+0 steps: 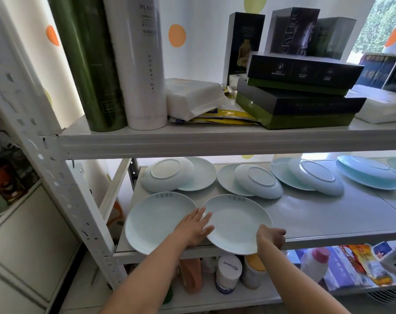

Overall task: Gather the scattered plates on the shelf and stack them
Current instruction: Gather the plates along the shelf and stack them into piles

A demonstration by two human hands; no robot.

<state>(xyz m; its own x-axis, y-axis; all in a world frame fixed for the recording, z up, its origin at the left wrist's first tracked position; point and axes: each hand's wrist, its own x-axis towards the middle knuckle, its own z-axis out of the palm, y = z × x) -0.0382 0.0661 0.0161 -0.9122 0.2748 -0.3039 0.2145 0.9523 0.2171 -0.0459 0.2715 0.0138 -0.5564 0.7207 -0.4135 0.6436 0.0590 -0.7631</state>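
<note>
Left plate face-up, front-left shelf corner | right plate overhangs front edge, my right hand gripping | back plates overlapped

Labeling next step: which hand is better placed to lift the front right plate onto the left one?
Likely right: the right hand grips the rim of the front right plate; the left hand lies flat on it.

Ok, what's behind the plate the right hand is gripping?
Behind the front right plate, gripped by the right hand, an upside-down plate lies partly over an upright plate. The overlap hides the upright one's right half; anything beneath is covered.
</note>
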